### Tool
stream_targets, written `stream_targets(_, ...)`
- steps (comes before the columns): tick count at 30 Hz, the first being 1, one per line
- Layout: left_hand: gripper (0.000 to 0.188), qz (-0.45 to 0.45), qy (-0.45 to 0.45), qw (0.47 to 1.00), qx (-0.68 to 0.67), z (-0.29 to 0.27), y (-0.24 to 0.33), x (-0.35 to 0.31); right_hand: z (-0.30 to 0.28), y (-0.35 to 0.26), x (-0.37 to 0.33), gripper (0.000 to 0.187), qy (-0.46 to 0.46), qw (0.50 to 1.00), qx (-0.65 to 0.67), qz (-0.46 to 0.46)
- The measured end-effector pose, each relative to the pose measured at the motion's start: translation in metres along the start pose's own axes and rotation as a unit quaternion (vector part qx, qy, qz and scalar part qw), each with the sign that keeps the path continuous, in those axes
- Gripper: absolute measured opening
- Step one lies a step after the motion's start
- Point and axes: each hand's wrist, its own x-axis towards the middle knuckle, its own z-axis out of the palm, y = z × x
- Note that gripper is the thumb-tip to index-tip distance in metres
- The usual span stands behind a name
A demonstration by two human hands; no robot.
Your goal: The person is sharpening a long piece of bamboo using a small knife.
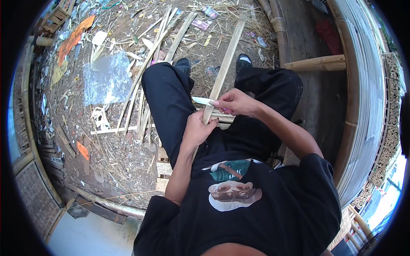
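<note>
A long, flat bamboo strip (226, 62) slants up and away from my lap, between my knees. My left hand (198, 129) is closed round its near end. In my right hand (236, 103) is a knife (202, 100) with a pale blade and a pink handle, mostly covered by the fingers. The blade points left and lies across the strip, just beyond my left hand. Whether its edge cuts into the strip cannot be made out.
Several loose bamboo strips (139, 81) lie on the littered dirt floor, left of my legs. A clear plastic sheet (106, 81) and an orange scrap (76, 37) are farther left. At the right, a bamboo pole (316, 64) runs beside dark planks (318, 115).
</note>
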Motion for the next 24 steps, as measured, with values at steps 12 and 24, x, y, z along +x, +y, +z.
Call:
stream_targets(12,0.016,0.009,0.022,0.999,0.035,-0.004,0.007,0.001,-0.040,-0.016,0.019,0.040,0.080,0.997,0.020,-0.004)
stream_targets(24,0.016,0.011,0.022,1.000,0.008,-0.001,-0.002,0.002,-0.007,0.007,0.010,0.038,-0.050,0.996,0.060,0.042)
